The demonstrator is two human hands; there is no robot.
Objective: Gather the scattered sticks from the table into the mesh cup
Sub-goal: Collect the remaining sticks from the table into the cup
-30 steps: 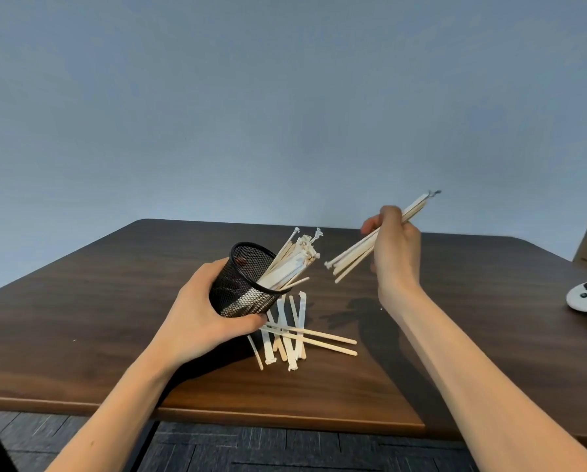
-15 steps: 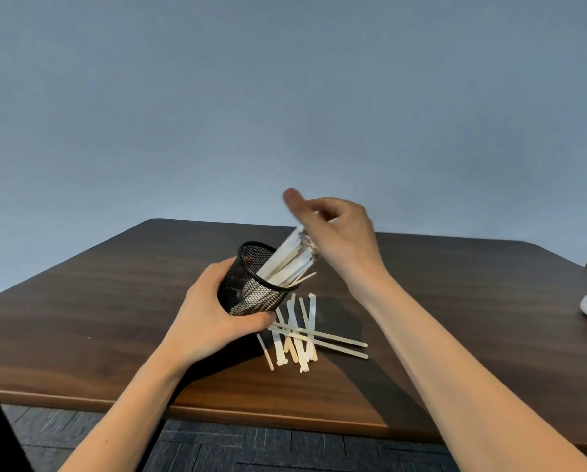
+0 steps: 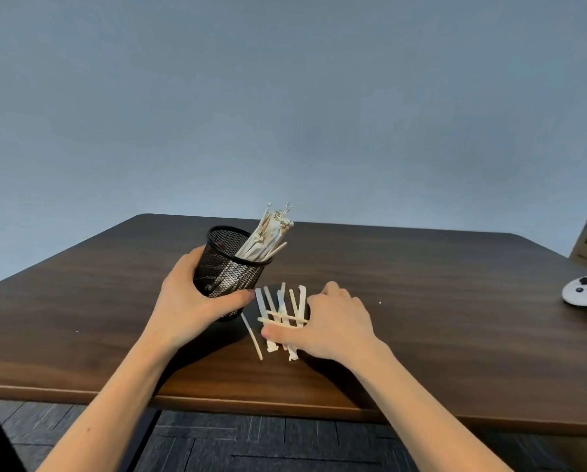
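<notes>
Black wire mesh makes up the mesh cup (image 3: 229,267), and it sits on the brown table (image 3: 438,301), tipped a little to the right. The left hand (image 3: 196,306) wraps around the cup's side and grips it tight, with the thumb across the front near the bottom. A bunch of pale sticks in the cup (image 3: 268,238) pokes out of the top and leans to the right.

More sticks on the table (image 3: 280,318) lie in a small pile just right of the cup. Some cross over each other. One thin stick (image 3: 251,336) lies a bit apart on the left side of the pile.

The right hand (image 3: 333,323) rests on the pile with its fingers curled over the sticks and its thumb (image 3: 276,332) pressed on them. It is touching them, but they are all flat on the table.

A white controller (image 3: 584,292) sits far off at the right edge.
</notes>
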